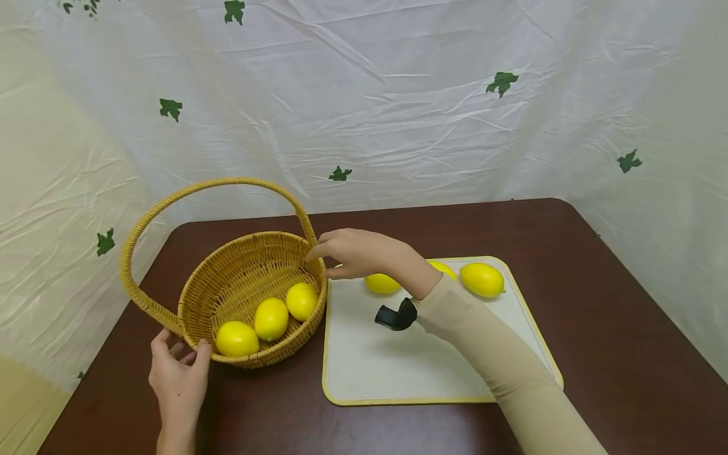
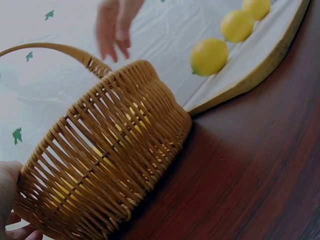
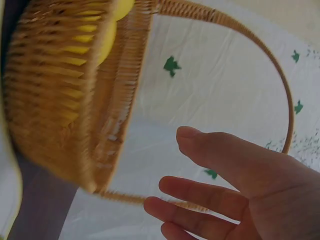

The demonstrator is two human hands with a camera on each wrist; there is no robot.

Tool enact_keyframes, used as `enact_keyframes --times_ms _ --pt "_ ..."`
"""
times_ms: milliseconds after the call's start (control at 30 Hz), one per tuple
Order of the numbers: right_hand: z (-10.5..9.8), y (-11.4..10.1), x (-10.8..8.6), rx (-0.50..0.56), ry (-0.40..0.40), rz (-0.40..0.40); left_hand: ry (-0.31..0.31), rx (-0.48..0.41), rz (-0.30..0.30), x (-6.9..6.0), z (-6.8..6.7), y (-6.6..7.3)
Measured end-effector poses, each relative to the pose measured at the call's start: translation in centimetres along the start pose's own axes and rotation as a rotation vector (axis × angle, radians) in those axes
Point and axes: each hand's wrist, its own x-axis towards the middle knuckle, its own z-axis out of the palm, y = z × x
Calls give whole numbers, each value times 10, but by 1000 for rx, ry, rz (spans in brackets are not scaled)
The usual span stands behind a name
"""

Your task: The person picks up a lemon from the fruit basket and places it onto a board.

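A round wicker basket (image 1: pixel 250 265) with a tall arched handle (image 1: pixel 227 182) stands on the left of the table. Three yellow lemons (image 1: pixel 271 319) lie inside it along the near side. My left hand (image 1: pixel 179 373) holds the basket by its near-left rim at the foot of the handle, thumb on the rim. At the basket's right rim is my right hand (image 1: pixel 355 253), near the other foot of the handle. The right wrist view shows that hand's fingers (image 3: pixel 200 195) extended and the thumb apart, with nothing between them.
Right of the basket lies a white board (image 1: pixel 392 366) with a yellow edge. Three more lemons (image 1: pixel 482 280) rest along its far part, partly behind my right arm. A black piece (image 1: pixel 396 315) shows beside my right wrist. White cloth (image 1: pixel 398 114) with green leaf shapes hangs behind the brown table (image 1: pixel 603 303).
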Motion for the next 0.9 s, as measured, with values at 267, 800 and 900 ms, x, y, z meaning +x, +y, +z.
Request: enact_keyframes --times_ms 267,800,900 --pt "-11 -24 44 34 -80 -114 5 -7 17 1 0 0" --pt "16 -48 125 98 -255 -172 -10 -18 52 4 0 -1" --pt "24 -52 137 124 -287 -158 -16 -20 60 4 0 -2"
